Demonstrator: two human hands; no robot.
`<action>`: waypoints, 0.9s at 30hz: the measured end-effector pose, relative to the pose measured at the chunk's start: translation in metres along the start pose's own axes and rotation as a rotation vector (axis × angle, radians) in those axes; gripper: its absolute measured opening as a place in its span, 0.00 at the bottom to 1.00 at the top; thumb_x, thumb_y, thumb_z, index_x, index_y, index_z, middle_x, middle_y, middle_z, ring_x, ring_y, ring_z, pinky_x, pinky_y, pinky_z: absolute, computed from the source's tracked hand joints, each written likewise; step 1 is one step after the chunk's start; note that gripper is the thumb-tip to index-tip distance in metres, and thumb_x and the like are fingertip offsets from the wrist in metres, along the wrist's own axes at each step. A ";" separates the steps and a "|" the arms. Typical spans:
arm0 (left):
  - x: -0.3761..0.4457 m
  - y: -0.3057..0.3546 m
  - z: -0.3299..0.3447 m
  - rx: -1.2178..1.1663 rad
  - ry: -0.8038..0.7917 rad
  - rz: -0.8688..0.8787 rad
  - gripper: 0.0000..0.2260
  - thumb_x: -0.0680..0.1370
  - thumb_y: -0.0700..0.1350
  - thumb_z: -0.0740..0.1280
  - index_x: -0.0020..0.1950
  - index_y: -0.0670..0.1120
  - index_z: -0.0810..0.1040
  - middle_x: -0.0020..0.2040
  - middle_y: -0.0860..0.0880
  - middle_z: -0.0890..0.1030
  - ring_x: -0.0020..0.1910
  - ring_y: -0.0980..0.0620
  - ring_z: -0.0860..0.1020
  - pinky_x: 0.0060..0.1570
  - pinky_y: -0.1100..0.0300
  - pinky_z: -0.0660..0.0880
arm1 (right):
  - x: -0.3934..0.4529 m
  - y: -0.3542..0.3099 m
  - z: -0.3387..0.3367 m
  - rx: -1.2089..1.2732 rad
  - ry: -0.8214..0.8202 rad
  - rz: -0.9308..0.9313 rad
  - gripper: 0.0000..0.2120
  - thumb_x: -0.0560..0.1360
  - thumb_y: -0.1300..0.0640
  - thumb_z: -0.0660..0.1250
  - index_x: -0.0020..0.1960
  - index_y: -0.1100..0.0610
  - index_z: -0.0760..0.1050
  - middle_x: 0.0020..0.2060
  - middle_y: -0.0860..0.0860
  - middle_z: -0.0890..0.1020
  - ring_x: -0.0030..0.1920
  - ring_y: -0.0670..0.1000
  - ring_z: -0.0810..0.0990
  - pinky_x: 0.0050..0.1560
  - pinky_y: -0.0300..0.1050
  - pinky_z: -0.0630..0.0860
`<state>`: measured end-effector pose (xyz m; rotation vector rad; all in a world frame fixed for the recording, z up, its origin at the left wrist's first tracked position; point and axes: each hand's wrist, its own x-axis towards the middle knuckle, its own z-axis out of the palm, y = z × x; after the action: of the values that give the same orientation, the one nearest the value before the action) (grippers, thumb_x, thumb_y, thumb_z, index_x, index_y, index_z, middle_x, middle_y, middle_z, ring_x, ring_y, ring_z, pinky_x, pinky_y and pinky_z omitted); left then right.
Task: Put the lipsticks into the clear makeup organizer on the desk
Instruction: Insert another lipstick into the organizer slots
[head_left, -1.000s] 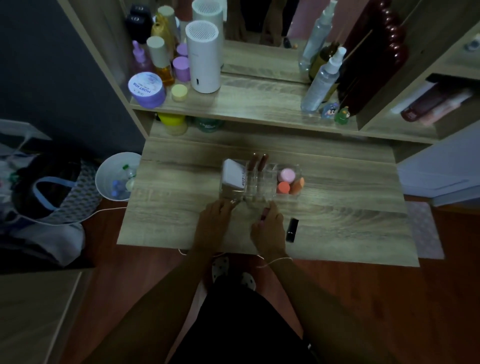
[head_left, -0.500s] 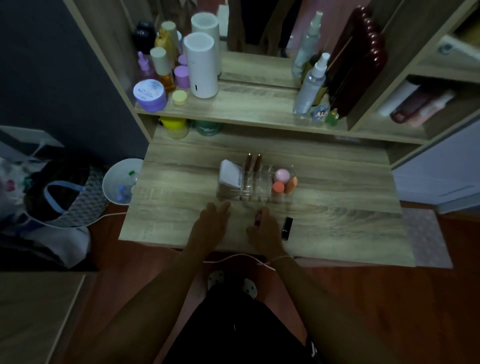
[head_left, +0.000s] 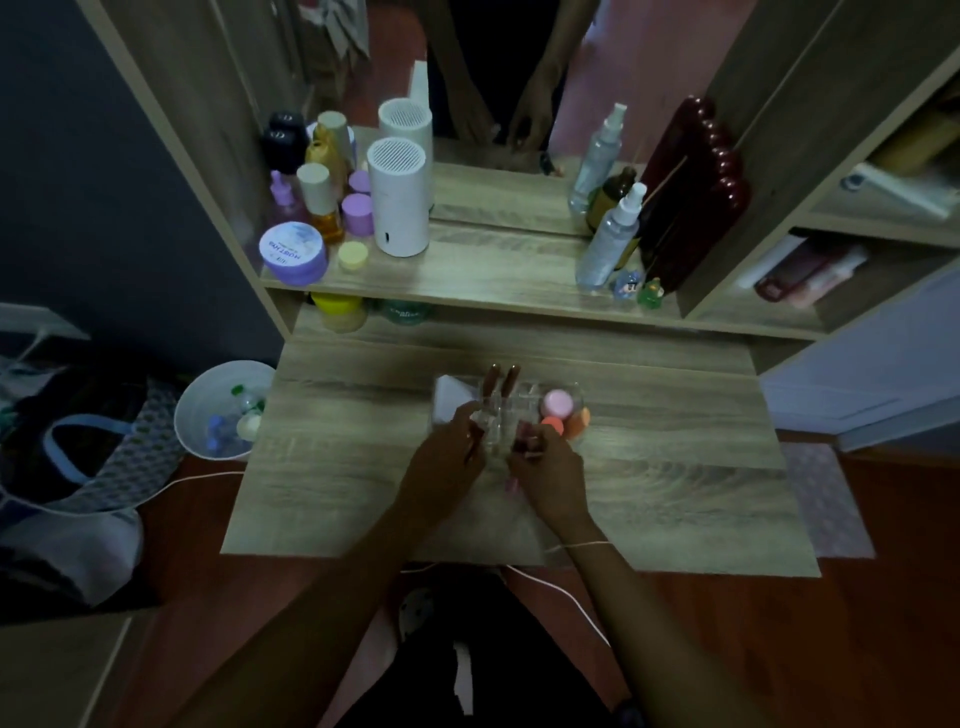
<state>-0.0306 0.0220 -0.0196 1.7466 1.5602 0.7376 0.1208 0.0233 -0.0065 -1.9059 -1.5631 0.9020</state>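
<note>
Dim room, wooden desk (head_left: 675, 499), mirror (head_left: 498, 78), red-brown floor (head_left: 883, 649), dark wall (head_left: 78, 182)

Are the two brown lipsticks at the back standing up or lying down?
Standing up, slightly tilted: the two brown lipsticks poke out above the clear organizer's rim.

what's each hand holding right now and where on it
The right hand pinches a dark red lipstick near its lower end, at the clear organizer's front edge. The left hand seems to steady the organizer's front left; its grip is unclear.

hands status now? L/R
Left hand: fingers curled at the clear organizer, grip cannot be told.
Right hand: closed on a lipstick.
</note>
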 end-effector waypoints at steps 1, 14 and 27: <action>0.010 0.003 -0.001 -0.022 0.016 -0.018 0.12 0.78 0.44 0.63 0.61 0.51 0.69 0.49 0.48 0.81 0.43 0.51 0.80 0.42 0.56 0.76 | 0.006 -0.004 -0.002 0.008 0.011 -0.003 0.10 0.70 0.65 0.72 0.51 0.60 0.77 0.43 0.57 0.85 0.42 0.54 0.81 0.34 0.28 0.65; 0.066 0.012 0.012 -0.075 0.284 -0.050 0.08 0.74 0.40 0.71 0.51 0.43 0.76 0.48 0.47 0.78 0.49 0.46 0.76 0.46 0.56 0.76 | 0.088 -0.018 -0.039 0.031 0.102 -0.135 0.11 0.67 0.65 0.76 0.45 0.56 0.77 0.40 0.52 0.83 0.40 0.49 0.80 0.42 0.29 0.73; 0.064 0.022 0.015 -0.087 0.249 -0.102 0.06 0.75 0.43 0.70 0.52 0.46 0.77 0.45 0.61 0.70 0.47 0.51 0.77 0.48 0.51 0.78 | 0.117 -0.006 -0.035 -0.173 -0.070 -0.185 0.11 0.69 0.60 0.75 0.50 0.54 0.78 0.47 0.53 0.84 0.48 0.51 0.81 0.52 0.46 0.78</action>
<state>0.0025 0.0830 -0.0128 1.5462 1.7396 0.9867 0.1573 0.1396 0.0000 -1.8233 -1.8778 0.7835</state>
